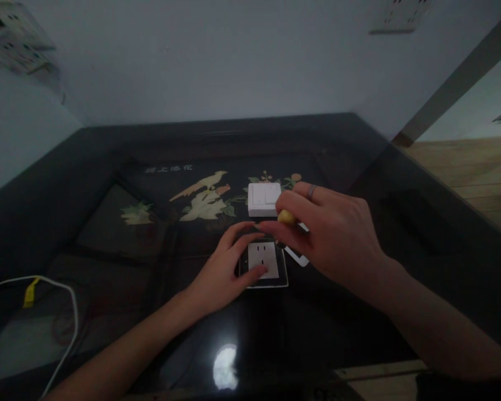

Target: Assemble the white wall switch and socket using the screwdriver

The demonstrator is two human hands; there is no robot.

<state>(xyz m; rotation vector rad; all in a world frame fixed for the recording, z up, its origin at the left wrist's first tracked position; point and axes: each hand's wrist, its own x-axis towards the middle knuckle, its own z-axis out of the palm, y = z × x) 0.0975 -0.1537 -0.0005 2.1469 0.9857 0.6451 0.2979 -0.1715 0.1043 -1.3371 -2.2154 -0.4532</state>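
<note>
A white wall socket [259, 255] with a dark surround lies face up on the dark tabletop. My left hand [222, 272] steadies it, thumb on its lower face and fingers curled over the upper edge. Above its right side, my right hand [336, 231] is closed around a screwdriver [286, 217]. Only its rounded yellow handle end shows clearly; the shaft and tip are mostly hidden. Partly beneath the right hand lies a white cover frame [297, 257]. A boxy white switch [264, 200] sits just beyond the socket.
The glossy black table [183, 133] has an inlaid bird and flowers. At the left runs a white cable [74, 303] with a yellow tag [29, 293]. A pale wall [212, 61] rises behind, and wooden flooring [463, 172] shows at right.
</note>
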